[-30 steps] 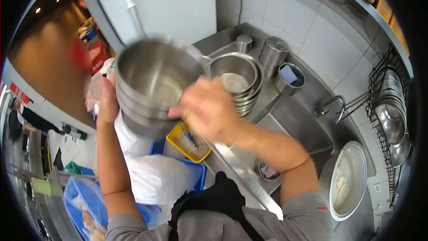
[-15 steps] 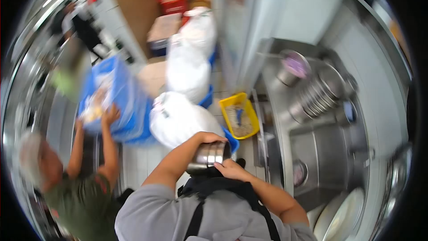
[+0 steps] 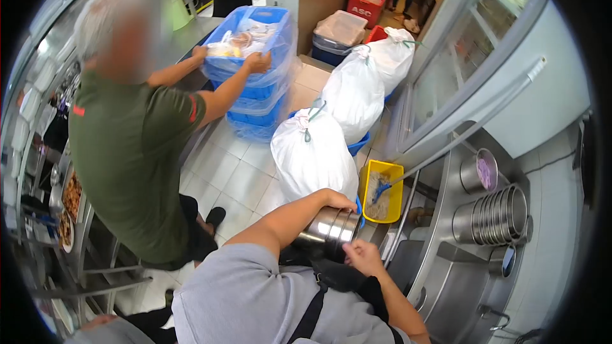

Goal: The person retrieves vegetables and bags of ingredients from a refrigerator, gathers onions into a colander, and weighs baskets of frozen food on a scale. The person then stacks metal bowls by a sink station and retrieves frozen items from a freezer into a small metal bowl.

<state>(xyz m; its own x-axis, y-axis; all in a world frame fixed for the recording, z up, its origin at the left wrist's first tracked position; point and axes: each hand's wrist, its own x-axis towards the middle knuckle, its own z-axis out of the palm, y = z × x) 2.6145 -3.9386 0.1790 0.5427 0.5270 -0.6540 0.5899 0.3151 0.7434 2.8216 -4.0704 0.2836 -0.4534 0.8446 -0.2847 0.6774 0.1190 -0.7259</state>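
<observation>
Held in front of my body are stainless steel pots (image 3: pixel 326 228), nested together and tilted on their side. My left hand (image 3: pixel 340 200) is wrapped over their far side near the rim. On the near right side, my right hand (image 3: pixel 363 257) is closed with its thumb and fingers at the rim's edge; part of its grip is hidden. Just beyond the pots stands a tied white sack (image 3: pixel 313 153) in a blue basket. A yellow bin (image 3: pixel 396 194) with a mop head in it is ahead to the right.
At left, a co-worker in a green shirt (image 3: pixel 127 153) grips the top of stacked blue crates (image 3: pixel 252 92). More white sacks (image 3: pixel 352 92) line the floor ahead. On the right are a steel sink (image 3: pixel 446 296), a row of nested pots (image 3: pixel 488 216) and a glass-doored cabinet (image 3: pixel 459 64).
My view has turned left, shifting the surroundings rightward. The co-worker now stands more upright, with hands still on the crate. The pots remain in my hands, and my right hand has shifted along the rim.
</observation>
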